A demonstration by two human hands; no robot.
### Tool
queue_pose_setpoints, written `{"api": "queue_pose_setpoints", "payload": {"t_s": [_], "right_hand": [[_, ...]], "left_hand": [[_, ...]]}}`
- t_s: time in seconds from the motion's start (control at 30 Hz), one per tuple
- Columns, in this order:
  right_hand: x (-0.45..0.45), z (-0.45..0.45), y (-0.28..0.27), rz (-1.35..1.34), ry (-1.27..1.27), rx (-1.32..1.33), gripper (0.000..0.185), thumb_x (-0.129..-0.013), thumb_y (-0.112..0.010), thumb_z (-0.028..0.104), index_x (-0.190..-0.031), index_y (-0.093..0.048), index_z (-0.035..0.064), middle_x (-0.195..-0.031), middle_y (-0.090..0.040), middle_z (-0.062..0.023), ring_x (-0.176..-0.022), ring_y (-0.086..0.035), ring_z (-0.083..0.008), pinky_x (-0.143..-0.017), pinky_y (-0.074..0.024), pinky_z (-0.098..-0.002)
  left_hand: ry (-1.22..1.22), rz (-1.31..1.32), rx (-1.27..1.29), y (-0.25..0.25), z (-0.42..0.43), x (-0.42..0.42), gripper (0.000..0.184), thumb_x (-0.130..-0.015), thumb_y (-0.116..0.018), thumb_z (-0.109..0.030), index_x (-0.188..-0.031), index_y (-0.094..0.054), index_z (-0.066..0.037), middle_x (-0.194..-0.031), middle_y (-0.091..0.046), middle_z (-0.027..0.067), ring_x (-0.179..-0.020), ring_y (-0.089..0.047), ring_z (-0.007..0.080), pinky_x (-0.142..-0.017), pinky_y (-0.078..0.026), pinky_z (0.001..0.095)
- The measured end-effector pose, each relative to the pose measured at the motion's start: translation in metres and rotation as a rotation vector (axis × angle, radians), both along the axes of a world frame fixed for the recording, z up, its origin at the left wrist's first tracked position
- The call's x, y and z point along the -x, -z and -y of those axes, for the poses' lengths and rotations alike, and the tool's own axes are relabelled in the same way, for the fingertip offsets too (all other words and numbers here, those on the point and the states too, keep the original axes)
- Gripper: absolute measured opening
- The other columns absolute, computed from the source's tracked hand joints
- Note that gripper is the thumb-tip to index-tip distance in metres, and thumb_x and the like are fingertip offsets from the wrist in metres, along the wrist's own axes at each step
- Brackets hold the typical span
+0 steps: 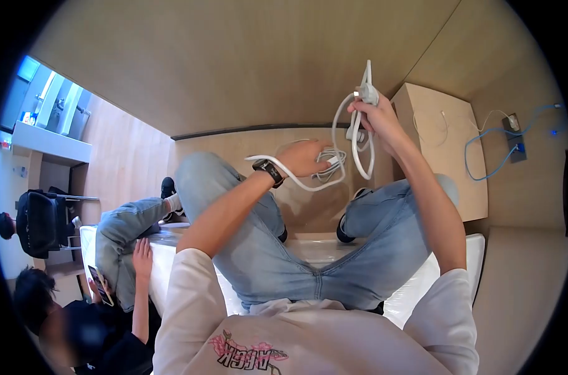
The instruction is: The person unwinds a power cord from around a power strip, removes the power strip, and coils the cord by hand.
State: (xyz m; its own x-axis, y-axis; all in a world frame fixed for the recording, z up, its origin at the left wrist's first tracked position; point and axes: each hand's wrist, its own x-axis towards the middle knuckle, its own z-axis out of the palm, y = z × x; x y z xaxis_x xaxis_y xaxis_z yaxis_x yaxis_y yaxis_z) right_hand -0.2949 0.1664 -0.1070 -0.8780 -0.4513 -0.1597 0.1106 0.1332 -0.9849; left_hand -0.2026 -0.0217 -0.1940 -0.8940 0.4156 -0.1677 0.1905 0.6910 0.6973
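My right hand [379, 117] is raised on the right, its fingers closed round a white cable [370, 164] near a pale plug-like block [368, 94]. The cable hangs from this hand in loose loops. Lower and left, my left hand [299, 157] has its fingertips at a coiled thin grey-white cable [335, 165] and seems to grip it; the fingertips are partly hidden. A length of white cable crosses over my left wrist, by the black watch [268, 172], and its end sticks out to the left. A second pale block [352, 134] shows just below my right hand.
A wooden panel [265, 69] rises in front of my knees. At right stand a wooden box unit [449, 150] and a wall socket plate [515, 140] with white and blue cables. A person [90, 325] holding a phone sits at left, near a black chair [43, 222].
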Motion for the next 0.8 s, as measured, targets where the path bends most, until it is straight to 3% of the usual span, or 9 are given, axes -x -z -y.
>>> {"api": "queue_pose_setpoints", "payload": {"t_s": [0.1, 0.13, 0.23, 0.3, 0.43, 0.53, 0.7, 0.77, 0.8], "right_hand": [[0.005, 0.005, 0.001, 0.02, -0.043, -0.059, 0.019, -0.094, -0.05, 0.011, -0.112, -0.052, 0.0047, -0.086, -0.066, -0.0047, -0.044, -0.038, -0.004, -0.042, -0.0307, -0.0201], [0.004, 0.009, -0.001, 0.03, -0.074, -0.075, 0.019, -0.095, -0.049, 0.011, -0.112, -0.052, 0.0043, -0.087, -0.066, -0.0051, -0.044, -0.04, -0.0048, -0.042, -0.033, -0.0199], [0.005, 0.013, 0.001, 0.038, -0.166, -0.101, 0.022, -0.096, -0.049, 0.012, -0.116, -0.052, 0.0046, -0.09, -0.068, -0.0065, -0.048, -0.051, -0.0072, -0.045, -0.0404, -0.0198], [0.002, 0.015, 0.001, 0.018, -0.303, -0.214, 0.025, -0.095, -0.05, 0.013, -0.119, -0.053, 0.0056, -0.09, -0.068, -0.007, -0.053, -0.058, -0.0088, -0.046, -0.0433, -0.021], [-0.005, 0.016, -0.009, 0.11, -0.231, -0.24, 0.028, -0.095, -0.052, 0.015, -0.121, -0.055, 0.006, -0.094, -0.068, -0.0071, -0.066, -0.065, -0.011, -0.047, -0.0457, -0.0223], [0.001, 0.011, -0.004, 0.007, -0.162, -0.249, 0.03, -0.095, -0.051, 0.015, -0.123, -0.054, 0.0066, -0.097, -0.068, -0.0085, -0.072, -0.067, -0.0115, -0.049, -0.0465, -0.0224], [-0.001, 0.013, -0.02, 0.004, -0.059, -0.148, 0.03, -0.096, -0.052, 0.021, -0.123, -0.054, 0.0065, -0.095, -0.068, -0.0097, -0.074, -0.066, -0.0119, -0.051, -0.0478, -0.0228], [-0.003, 0.014, -0.028, 0.146, -0.014, 0.039, 0.029, -0.097, -0.053, 0.025, -0.116, -0.055, 0.0046, -0.093, -0.068, -0.0102, -0.07, -0.065, -0.0118, -0.051, -0.0481, -0.023], [-0.005, 0.013, -0.03, 0.188, -0.003, 0.156, 0.027, -0.098, -0.052, 0.026, -0.111, -0.055, 0.0034, -0.088, -0.067, -0.0095, -0.067, -0.064, -0.0114, -0.051, -0.0481, -0.023]], "left_hand": [[0.131, 0.164, -0.25, 0.045, -0.01, -0.001, 0.055, -0.085, -0.061, -0.036, -0.128, -0.051, -0.004, -0.106, -0.064, 0.0227, -0.102, -0.061, 0.0374, -0.09, -0.048, 0.0416], [0.209, 0.1, -0.1, 0.058, -0.015, -0.011, 0.052, -0.09, -0.057, -0.034, -0.13, -0.049, -0.002, -0.109, -0.064, 0.0213, -0.104, -0.062, 0.0335, -0.091, -0.048, 0.0395], [0.386, 0.173, -0.417, 0.054, -0.037, -0.029, 0.054, -0.095, -0.053, -0.036, -0.137, -0.043, -0.003, -0.113, -0.063, 0.0197, -0.104, -0.063, 0.0297, -0.09, -0.049, 0.0375], [0.216, 1.153, -0.656, -0.001, -0.045, -0.031, 0.058, -0.099, -0.048, -0.037, -0.145, -0.032, -0.006, -0.13, -0.053, 0.0162, -0.11, -0.059, 0.0258, -0.098, -0.046, 0.0358], [0.26, 1.166, -1.137, -0.001, -0.051, -0.022, 0.059, -0.099, -0.046, -0.041, -0.145, -0.03, -0.008, -0.124, -0.055, 0.0191, -0.109, -0.06, 0.0253, -0.097, -0.047, 0.0358], [-0.368, 1.215, -1.659, 0.002, -0.048, -0.012, 0.039, -0.103, -0.038, -0.033, -0.13, -0.043, -0.004, -0.107, -0.061, 0.0256, -0.095, -0.065, 0.0287, -0.088, -0.053, 0.036], [-0.561, 0.97, -1.291, 0.023, -0.057, -0.031, 0.033, -0.102, -0.039, -0.027, -0.129, -0.045, -0.008, -0.104, -0.063, 0.0154, -0.092, -0.064, 0.0222, -0.08, -0.052, 0.0324], [-0.212, 0.958, -0.718, 0.031, -0.061, -0.038, 0.03, -0.097, -0.045, -0.018, -0.126, -0.049, -0.009, -0.104, -0.064, 0.0165, -0.091, -0.065, 0.0255, -0.076, -0.054, 0.0359], [-0.212, 0.959, -0.718, 0.028, -0.061, -0.04, 0.03, -0.097, -0.045, -0.018, -0.126, -0.049, -0.009, -0.104, -0.064, 0.0165, -0.091, -0.065, 0.0255, -0.076, -0.054, 0.0359]]}}
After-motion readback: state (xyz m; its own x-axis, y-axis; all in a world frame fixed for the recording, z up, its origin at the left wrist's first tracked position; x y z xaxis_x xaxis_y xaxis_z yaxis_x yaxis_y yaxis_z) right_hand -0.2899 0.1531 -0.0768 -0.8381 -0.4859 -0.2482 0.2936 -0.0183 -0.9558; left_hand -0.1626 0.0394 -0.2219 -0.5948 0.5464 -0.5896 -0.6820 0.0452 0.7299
